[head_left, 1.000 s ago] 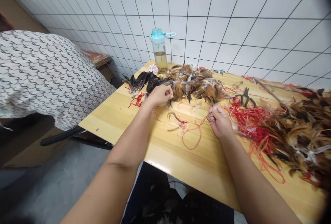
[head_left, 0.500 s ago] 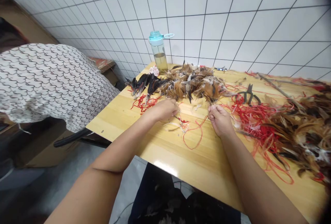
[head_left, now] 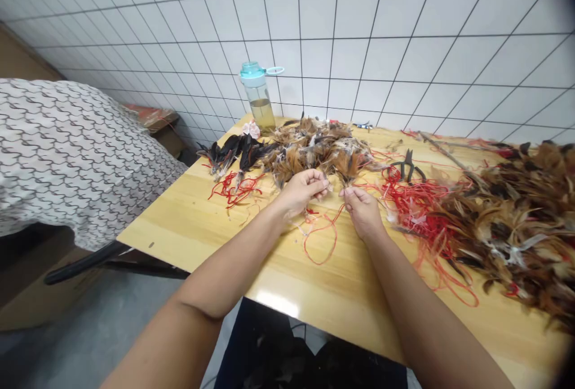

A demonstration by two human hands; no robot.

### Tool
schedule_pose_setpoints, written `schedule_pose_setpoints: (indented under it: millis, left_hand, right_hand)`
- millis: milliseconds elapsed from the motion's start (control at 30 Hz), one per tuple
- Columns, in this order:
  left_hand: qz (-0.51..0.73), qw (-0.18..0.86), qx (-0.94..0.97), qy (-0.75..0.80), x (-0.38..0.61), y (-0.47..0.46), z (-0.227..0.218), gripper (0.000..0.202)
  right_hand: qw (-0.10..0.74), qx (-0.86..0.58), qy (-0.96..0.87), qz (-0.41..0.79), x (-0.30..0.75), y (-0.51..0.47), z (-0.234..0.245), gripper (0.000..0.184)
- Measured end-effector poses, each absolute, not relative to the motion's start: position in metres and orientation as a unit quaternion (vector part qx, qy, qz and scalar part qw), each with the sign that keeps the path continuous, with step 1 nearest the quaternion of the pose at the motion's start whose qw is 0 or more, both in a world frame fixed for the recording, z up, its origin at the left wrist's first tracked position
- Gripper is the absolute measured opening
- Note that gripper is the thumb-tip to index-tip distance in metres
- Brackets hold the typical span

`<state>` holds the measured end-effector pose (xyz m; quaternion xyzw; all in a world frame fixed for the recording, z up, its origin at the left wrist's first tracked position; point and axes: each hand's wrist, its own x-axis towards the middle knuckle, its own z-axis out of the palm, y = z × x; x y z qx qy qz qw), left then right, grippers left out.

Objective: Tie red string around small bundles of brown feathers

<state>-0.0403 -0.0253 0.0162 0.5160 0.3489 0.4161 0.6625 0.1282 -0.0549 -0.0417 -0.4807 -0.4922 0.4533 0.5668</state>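
Observation:
My left hand [head_left: 302,190] is raised just above the wooden table [head_left: 188,221] with its fingers pinched on a small feather. My right hand [head_left: 362,210] is closed on the stems of a small brown feather bunch [head_left: 347,165] and a length of red string [head_left: 321,239] that loops down onto the table. The two hands are close together, almost touching. Right behind them lies a pile of brown feathers [head_left: 309,146]. A few black feathers [head_left: 233,150] lie to its left.
A clear bottle with a teal lid [head_left: 257,96] stands by the tiled wall. Black pliers [head_left: 408,165] lie among tangled red string [head_left: 415,209]. A large feather heap [head_left: 516,221] fills the table's right side. Another person in a patterned shirt [head_left: 67,149] is at the left.
My left hand has drawn back from the feather pile, dipped to the table, then risen toward my right hand with a feather. My right hand has stayed almost still.

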Motion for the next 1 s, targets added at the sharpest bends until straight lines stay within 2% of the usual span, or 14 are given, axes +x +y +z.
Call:
schedule_pose_setpoints:
  millis: [133,400,767,933,1000]
  left_hand:
    - [0.455,0.642,0.506,0.352,-0.025,-0.034,0.002,0.034]
    - [0.45,0.586,0.557,0.378,-0.028,-0.038,0.001,0.021]
    - [0.427,0.551,0.599,0.394,-0.032,-0.035,0.0,0.016]
    - [0.44,0.425,0.655,0.443,-0.069,-0.02,0.02,0.017]
    - [0.363,0.39,0.715,0.452,-0.093,-0.013,0.03,0.015]
  right_hand:
    - [0.569,-0.487,-0.488,0.448,0.12,-0.055,-0.041,0.031]
    - [0.556,-0.488,-0.507,0.442,0.112,-0.055,-0.044,0.026]
    - [0.517,-0.499,-0.55,0.426,0.114,-0.056,-0.042,0.022]
    - [0.52,-0.512,-0.537,0.424,0.117,-0.059,-0.036,0.024]
    - [0.524,-0.512,-0.523,0.435,0.118,-0.061,-0.033,0.026]
